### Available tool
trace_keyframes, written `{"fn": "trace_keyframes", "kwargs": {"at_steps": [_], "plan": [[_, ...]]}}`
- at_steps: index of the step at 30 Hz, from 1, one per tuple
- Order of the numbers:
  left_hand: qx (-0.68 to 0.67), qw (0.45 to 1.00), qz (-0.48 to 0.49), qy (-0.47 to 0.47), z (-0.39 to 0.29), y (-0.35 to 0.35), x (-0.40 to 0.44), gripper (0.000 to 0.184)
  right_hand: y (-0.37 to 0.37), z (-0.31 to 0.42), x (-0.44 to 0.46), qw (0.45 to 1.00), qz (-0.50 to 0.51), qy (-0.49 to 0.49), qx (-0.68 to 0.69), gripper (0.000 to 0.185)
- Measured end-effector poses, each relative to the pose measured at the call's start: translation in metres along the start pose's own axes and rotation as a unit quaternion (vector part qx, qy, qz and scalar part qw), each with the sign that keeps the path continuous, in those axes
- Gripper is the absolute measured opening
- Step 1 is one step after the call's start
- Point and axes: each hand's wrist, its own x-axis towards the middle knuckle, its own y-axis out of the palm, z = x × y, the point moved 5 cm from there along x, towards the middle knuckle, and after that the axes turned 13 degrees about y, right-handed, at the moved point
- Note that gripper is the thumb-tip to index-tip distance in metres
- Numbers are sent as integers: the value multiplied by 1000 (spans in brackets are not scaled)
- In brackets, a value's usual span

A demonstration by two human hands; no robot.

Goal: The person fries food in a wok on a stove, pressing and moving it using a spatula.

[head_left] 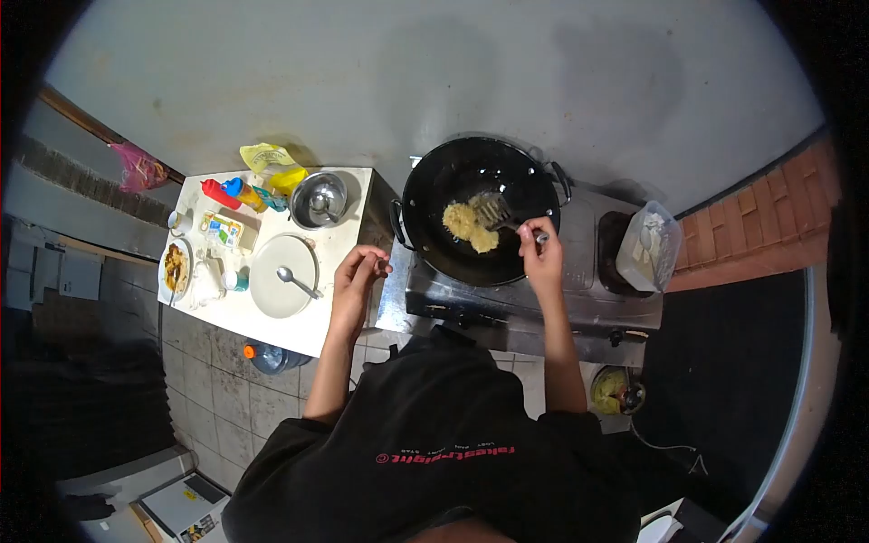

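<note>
A black wok (434, 249) with two side handles sits on the metal stove. Golden, rough-surfaced food pieces (466, 226) lie in it, touching the slotted head of a spatula (491, 210). My right hand (540, 249) is closed around the spatula's handle at the wok's right side. To the left of the wok my left hand (360, 270) is held above the gap between table and stove, fingers curled together; what they hold, if anything, is too small to make out. A beige plate (276, 294) with a metal spoon (299, 281) on it lies left of that hand.
The white table (346, 237) bears a metal bowl (319, 199), a red bottle (220, 194), a yellow packet and a plate of food. A clear plastic container (649, 249) stands on the stove's (579, 303) right side. A large water bottle (272, 357) is on the floor.
</note>
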Motion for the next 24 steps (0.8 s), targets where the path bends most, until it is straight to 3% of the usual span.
{"fn": "trace_keyframes", "kwargs": {"at_steps": [5, 8, 9, 11, 12, 15, 17, 19, 21, 24], "plan": [[15, 999, 31, -8, 5, -3, 17, 20, -13, -2, 3, 993, -10, 116, -6, 31], [18, 999, 39, -5, 3, -6, 28, 21, -2, -2, 2, 997, -10, -34, -70, 37], [19, 999, 35, -1, 2, -6, 32, 21, 0, -2, 2, 997, -14, -36, -71, 37], [19, 999, 46, 3, 1, -4, 39, 21, -3, -3, 3, 997, -57, 51, -2, 40], [20, 998, 53, 6, 2, -4, 44, 21, -4, 3, 1, 995, -65, 68, -34, 40], [16, 997, 77, 15, 15, -11, 55, 20, 6, 15, -3, 992, -62, 66, -90, 42], [11, 997, 74, 9, 22, -14, 58, 20, 7, 17, -2, 994, -80, 46, -58, 43], [8, 997, 72, 13, 25, -17, 64, 19, 1, 7, 5, 989, -106, 102, -30, 41], [2, 998, 70, 2, 28, -18, 66, 18, 4, 11, 9, 993, -102, 49, -21, 37], [4, 998, 66, -17, 35, -23, 71, 19, 8, 3, 12, 989, -68, 122, 57, 31]]}}
